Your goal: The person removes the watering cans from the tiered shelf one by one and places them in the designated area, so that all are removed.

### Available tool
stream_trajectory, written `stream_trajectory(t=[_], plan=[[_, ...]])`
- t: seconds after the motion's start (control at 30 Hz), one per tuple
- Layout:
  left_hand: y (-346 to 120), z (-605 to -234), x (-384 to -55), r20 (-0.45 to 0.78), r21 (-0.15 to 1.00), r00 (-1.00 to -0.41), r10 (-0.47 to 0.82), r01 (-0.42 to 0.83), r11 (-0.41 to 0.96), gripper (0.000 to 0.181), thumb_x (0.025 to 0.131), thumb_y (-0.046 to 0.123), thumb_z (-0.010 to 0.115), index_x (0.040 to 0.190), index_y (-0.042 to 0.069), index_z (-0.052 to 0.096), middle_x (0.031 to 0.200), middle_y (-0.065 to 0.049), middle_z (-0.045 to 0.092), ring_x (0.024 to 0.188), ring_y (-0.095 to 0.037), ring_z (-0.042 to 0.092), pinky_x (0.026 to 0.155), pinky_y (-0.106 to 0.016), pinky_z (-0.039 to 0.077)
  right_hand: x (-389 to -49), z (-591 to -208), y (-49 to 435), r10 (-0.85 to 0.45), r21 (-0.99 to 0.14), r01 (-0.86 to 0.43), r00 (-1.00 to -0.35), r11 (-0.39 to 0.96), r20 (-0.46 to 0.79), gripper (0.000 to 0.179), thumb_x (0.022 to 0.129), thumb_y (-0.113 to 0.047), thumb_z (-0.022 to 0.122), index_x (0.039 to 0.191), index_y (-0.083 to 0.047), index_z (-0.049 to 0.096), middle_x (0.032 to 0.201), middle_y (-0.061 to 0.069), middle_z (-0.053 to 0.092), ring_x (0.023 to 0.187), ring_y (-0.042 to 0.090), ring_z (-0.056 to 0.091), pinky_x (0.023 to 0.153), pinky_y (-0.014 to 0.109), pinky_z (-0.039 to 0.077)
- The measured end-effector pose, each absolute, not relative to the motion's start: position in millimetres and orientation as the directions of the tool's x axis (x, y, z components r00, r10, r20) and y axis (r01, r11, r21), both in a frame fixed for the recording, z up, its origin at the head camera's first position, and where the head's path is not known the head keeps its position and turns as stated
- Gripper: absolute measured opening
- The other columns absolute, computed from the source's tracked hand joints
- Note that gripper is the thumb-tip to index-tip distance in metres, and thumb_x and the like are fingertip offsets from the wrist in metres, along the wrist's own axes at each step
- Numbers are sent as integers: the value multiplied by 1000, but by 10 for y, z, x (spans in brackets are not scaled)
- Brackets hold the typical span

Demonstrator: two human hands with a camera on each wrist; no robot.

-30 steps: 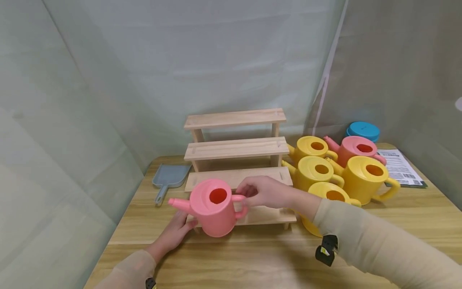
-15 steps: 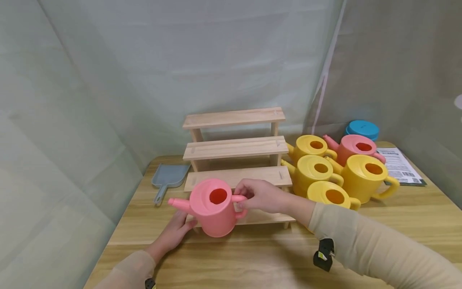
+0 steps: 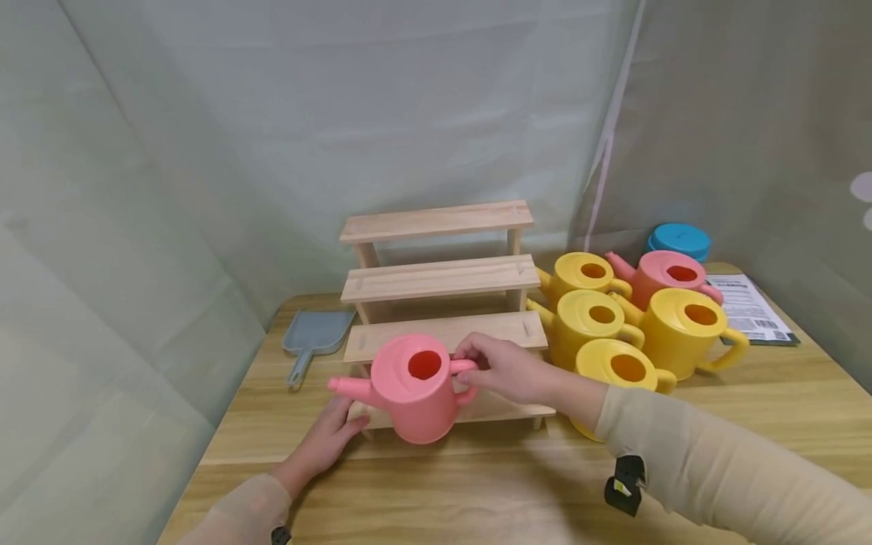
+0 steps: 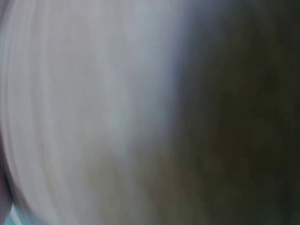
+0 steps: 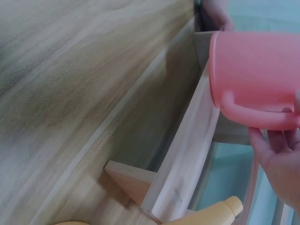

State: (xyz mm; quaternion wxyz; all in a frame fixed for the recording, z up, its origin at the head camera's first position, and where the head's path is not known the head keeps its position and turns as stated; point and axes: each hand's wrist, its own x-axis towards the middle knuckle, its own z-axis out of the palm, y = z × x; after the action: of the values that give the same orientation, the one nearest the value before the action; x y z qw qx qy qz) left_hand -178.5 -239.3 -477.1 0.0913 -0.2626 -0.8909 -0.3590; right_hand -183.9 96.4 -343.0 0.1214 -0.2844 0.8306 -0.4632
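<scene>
My right hand [image 3: 507, 369] pinches the handle of a pink watering can [image 3: 415, 397], thumb and fingers around its upper part. The can is upright in the head view, spout to the left, over the lowest step of a tiered wooden shelf [image 3: 439, 280]. Whether its base touches that step cannot be told. In the right wrist view its base [image 5: 253, 70] overlaps the step's front edge. My left hand [image 3: 327, 439] holds the left end of the lowest step, thumb at the front corner; the left wrist view is too blurred to show it.
Several yellow watering cans [image 3: 589, 325] and another pink can [image 3: 664, 274] crowd the shelf's right side. Behind them stands a blue round-lidded container [image 3: 680, 239], with a printed sheet [image 3: 749, 306] nearby. A grey dustpan [image 3: 316, 333] lies left of the shelf on the wooden table [image 3: 422, 492].
The pink can and my right hand have shifted slightly to the right along the lowest step. My left hand stays at the shelf's left end. The head view has turned a little.
</scene>
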Motion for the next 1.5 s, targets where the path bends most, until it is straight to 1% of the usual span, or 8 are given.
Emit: stream_trajectory(t=[0.27,0.5,0.8,0.97,1.23,1.33,1.4,1.5], plan=[[-2385,-4765,-1777,325,591,-869,373,495,637,50,91,16,59,136,4,43,137,-22,44,124,-44,38,96,-62,30,-1819,-3405,934,-529,-745,-442,-836,499,142,19,84,-16,69,101,-12,62,86,-7,58,82,13,54,76,29,49],[-2391,-4757,-1788,279,609,-883,376,466,642,46,92,19,58,134,6,45,137,-21,45,123,-44,40,96,-62,31,-1805,-3340,1040,-487,-678,-513,-835,527,254,18,84,-16,69,100,-12,64,89,-7,59,86,11,55,79,29,49],[-2370,-4754,-1782,277,622,-883,379,465,630,43,92,14,56,132,5,46,134,-18,47,123,-41,40,96,-60,31,-1749,-3116,1314,-438,-640,-505,-855,579,279,22,84,-17,70,104,-14,65,90,-8,60,88,11,58,75,29,51],[-2372,-4758,-1777,296,623,-875,382,480,618,41,91,13,55,130,7,48,133,-15,49,122,-38,41,95,-58,32,-1737,-3003,1512,-402,-599,-510,-859,618,317,24,83,-16,70,106,-10,64,89,-5,60,86,14,57,76,34,51],[-2374,-4773,-1780,352,592,-856,379,518,618,40,89,10,57,129,7,49,131,-13,52,120,-37,44,94,-48,31,-1730,-2931,1821,-340,-590,-466,-885,660,318,25,85,-15,68,109,-9,63,94,-2,63,89,16,57,81,39,52],[-2369,-4770,-1786,351,593,-853,386,521,614,40,90,10,56,129,6,49,131,-14,52,120,-37,44,94,-49,31,-1731,-2903,1938,-319,-588,-458,-888,667,330,24,86,-14,66,108,-8,63,94,0,63,88,18,58,80,41,52],[-2368,-4762,-1782,338,602,-859,385,511,614,40,91,12,55,130,6,48,132,-15,51,121,-37,43,95,-52,31,-1729,-2871,2014,-300,-586,-446,-894,676,334,25,86,-15,66,109,-7,62,95,2,64,90,21,59,81,43,52],[-2365,-4747,-1773,315,618,-868,383,494,612,40,91,12,55,130,6,47,133,-16,50,122,-39,41,95,-57,31,-1727,-2821,2145,-265,-597,-417,-907,685,328,27,87,-15,64,112,-5,61,96,5,64,112,29,53,87,47,48]])
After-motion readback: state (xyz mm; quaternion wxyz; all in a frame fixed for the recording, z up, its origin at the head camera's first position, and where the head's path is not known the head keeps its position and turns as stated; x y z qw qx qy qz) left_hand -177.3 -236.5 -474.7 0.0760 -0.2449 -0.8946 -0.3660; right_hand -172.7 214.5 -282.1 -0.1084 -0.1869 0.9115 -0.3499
